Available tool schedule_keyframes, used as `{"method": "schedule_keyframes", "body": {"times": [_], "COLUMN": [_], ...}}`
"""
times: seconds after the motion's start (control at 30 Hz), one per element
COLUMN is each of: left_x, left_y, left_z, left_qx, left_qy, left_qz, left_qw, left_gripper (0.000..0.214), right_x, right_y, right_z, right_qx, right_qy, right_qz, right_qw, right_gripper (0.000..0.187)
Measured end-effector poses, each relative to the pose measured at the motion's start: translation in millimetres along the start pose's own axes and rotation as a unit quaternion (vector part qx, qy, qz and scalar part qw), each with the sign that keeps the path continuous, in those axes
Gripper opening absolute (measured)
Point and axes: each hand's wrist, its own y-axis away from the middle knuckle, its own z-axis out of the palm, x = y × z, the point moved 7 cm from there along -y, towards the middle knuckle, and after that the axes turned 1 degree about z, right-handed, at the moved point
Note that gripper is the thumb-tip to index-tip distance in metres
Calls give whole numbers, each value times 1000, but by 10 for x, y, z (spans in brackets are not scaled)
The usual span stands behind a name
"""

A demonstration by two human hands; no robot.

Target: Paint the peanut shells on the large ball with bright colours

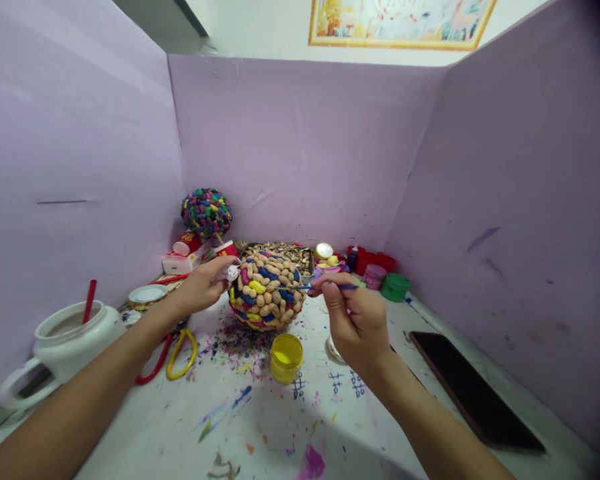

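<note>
A ball covered in peanuts (273,308) stands on the table, some of its shells painted yellow, blue or magenta and many bare. My left hand (207,283) is closed on a crumpled white tissue (230,272) at the ball's upper left side. Between the fingers of my right hand (357,313) is a thin blue paintbrush (303,287), its tip against or just in front of the ball's face; I cannot tell if it touches. An uncapped jar of yellow paint (287,358) sits just in front of the ball.
On the left are a white mug (80,333) with a red stick and red-and-yellow-handled scissors (183,353). A finished-looking multicoloured ball (207,212) rests at the back left. Behind is a tray of peanuts (300,255). Paint jars (395,287) and a dark phone (473,387) lie right.
</note>
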Motion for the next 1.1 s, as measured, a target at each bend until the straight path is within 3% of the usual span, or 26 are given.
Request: {"method": "schedule_keyframes", "body": {"times": [0.37,0.63,0.87,1.1], "left_x": [68,83,146,152], "left_y": [-4,1,-6,-4], "left_z": [-14,1,-11,-11], "left_qx": [-4,8,10,7], "left_qy": [-1,7,6,-2], "left_qz": [3,12,25,29], "left_qw": [1000,1000,1000,1000], "left_gripper": [49,47,49,48], "right_x": [-91,-44,-116,-104], "right_y": [9,-23,23,0], "right_z": [114,17,121,56], "right_qx": [-55,-21,-65,-42], "right_qy": [-3,8,0,19], "right_qz": [-41,-28,-63,-68], "right_qw": [998,999,996,997], "right_gripper": [18,19,20,19]}}
